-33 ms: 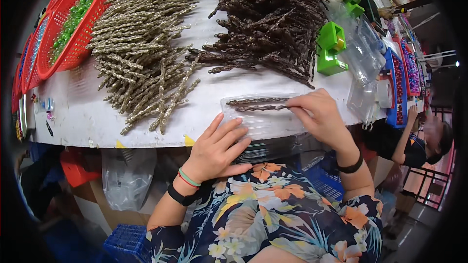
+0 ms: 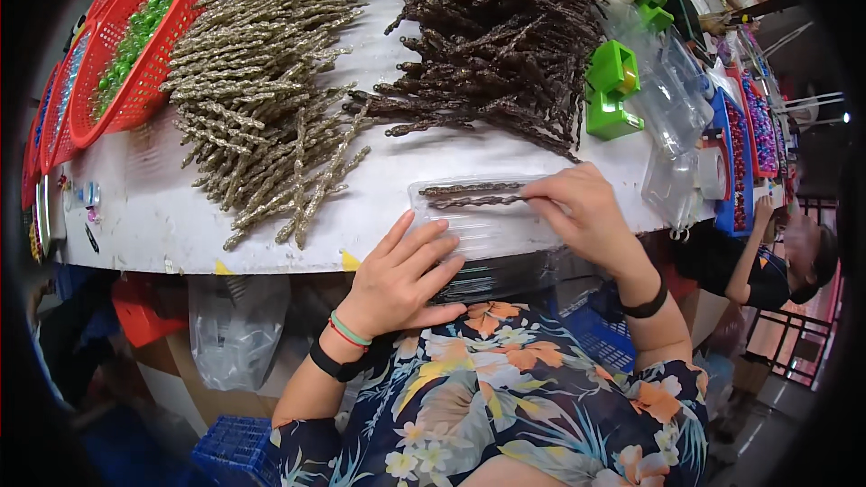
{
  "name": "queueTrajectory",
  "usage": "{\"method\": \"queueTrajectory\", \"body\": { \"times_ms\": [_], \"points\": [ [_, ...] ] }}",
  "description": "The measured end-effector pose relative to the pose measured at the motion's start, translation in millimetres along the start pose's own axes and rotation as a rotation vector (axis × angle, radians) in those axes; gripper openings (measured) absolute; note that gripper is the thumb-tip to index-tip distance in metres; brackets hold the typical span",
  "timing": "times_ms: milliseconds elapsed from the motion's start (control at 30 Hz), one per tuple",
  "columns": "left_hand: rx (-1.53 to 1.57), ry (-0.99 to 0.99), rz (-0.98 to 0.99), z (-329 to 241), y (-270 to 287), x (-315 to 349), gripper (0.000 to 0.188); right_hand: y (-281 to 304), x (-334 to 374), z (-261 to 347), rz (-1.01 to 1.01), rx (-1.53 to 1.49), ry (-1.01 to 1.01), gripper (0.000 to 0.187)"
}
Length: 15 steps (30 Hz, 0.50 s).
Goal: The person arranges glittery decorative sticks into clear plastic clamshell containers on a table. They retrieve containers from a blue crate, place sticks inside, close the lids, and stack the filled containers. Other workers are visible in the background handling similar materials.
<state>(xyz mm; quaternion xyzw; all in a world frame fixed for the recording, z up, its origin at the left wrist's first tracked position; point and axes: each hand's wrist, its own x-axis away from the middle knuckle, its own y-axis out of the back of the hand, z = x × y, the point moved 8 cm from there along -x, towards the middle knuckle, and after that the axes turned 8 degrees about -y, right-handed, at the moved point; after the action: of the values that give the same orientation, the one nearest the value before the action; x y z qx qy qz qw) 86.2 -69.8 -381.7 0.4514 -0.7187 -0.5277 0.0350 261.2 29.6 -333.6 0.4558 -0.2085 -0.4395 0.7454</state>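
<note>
**Head view: two dark sprigs in the tray, right hand on one of them**

So the clear plastic tray (image 2: 478,236) sits at the near edge of the surface (image 2: 162,216), roughly in the middle. Two dark twisted sprigs (image 2: 469,189) lie lengthwise in it, side by side along the far side, and the rest of the tray looks bare.

The right hand (image 2: 586,212) has its fingertips pinched on the right end of the nearer sprig, so that grip is closed on it. It looks to me like it's being settled into place, not lifted. The left hand (image 2: 401,275) lies flat with its fingers spread on the tray's near left part. Its grip isn't around anything, it's just pressing the tray down.

Further back there's a big brown sprig pile (image 2: 496,36) toward the far right and a gold glittery pile (image 2: 271,81) to its left. A red basket (image 2: 149,81) of green beads (image 2: 135,32) sits at the far left corner. Green plastic pieces (image 2: 613,90) and clear bags (image 2: 677,108) are along the right edge.

My guess is the filling has only just started.
</note>
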Motion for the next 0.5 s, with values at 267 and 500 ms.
{"method": "queueTrajectory", "body": {
  "times_ms": [267, 500],
  "points": [
    [0.035, 0.006, 0.000, 1.4, 0.9, 0.6, 0.050, -24.3, -0.1, 6.5, -0.143, 0.113, 0.135, 0.017],
    [0.045, 0.007, -0.003, 1.9, 2.3, 2.2, 0.049, -21.4, 2.0, 16.8, -0.213, 0.208, 0.201, 0.015]
  ]
}}
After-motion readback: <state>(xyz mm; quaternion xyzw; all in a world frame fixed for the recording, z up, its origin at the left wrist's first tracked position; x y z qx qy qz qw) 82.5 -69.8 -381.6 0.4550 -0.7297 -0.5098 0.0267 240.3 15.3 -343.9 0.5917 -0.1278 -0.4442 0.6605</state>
